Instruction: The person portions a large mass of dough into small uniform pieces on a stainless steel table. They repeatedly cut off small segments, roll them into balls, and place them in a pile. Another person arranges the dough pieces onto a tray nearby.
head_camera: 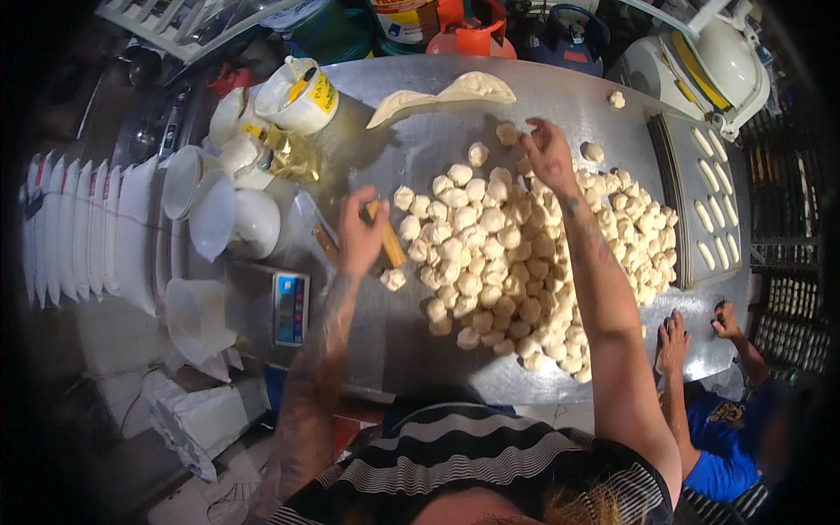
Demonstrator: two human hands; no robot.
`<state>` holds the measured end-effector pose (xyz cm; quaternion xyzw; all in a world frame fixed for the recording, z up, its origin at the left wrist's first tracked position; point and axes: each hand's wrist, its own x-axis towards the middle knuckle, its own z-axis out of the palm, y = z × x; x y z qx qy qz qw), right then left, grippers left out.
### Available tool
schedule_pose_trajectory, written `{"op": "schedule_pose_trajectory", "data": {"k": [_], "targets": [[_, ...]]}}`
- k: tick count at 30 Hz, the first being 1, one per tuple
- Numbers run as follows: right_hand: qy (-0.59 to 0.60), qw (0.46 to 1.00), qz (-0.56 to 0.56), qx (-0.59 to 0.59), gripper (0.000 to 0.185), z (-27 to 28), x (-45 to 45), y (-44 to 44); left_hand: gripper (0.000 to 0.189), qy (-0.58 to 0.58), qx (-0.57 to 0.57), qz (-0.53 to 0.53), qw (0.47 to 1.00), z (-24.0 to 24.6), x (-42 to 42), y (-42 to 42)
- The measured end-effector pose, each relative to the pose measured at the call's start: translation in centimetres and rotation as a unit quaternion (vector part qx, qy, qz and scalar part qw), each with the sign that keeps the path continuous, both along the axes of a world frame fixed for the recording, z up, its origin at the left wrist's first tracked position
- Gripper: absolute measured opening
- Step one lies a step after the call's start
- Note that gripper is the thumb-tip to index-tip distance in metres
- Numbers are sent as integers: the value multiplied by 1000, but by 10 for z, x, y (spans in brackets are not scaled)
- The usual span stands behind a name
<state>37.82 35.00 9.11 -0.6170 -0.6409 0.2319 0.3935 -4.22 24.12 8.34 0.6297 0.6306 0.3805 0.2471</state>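
Note:
My left hand (361,233) grips a tool by its wooden handle (392,244), likely a dough scraper, its blade not clearly visible. One small dough ball (393,279) lies just below it. Out over the far side of the pile, my right hand (550,156) has its fingers spread, with a dough piece (506,134) beside the fingertips. A big heap of dough balls (469,283) covers the middle of the steel table, partly hidden under my right forearm. Beyond it stretches a long strip of dough (446,96).
A knife (323,239) and a digital scale (291,308) lie left of my left hand, near plastic tubs (213,213). Stacked baking trays (699,197) with dough rolls stand right. Another person's hands (672,344) rest on the right table edge. Gas cylinders (472,39) stand behind.

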Motion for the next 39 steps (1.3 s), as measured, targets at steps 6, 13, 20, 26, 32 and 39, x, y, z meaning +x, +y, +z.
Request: {"op": "schedule_pose_trajectory", "data": {"k": [6,13,20,26,32,39], "targets": [[-211,977,33,2,113,-46,-11,148,94,121,-34,64,990,-37,23,220],[-291,956,28,-6,124,-68,-61,185,100,204,71,-51,975,-74,32,269],[-257,955,70,-133,85,-32,-118,184,70,184,31,-77,979,-83,25,280],[-147,977,118,-103,64,76,-161,12,47,29,-4,-195,980,-16,0,227],[256,946,81,-180,65,125,-132,-282,48,-239,-116,-143,953,43,-71,-60],[-166,966,71,-183,87,9,-152,-481,78,251,-104,-233,934,32,-70,-265]]}}
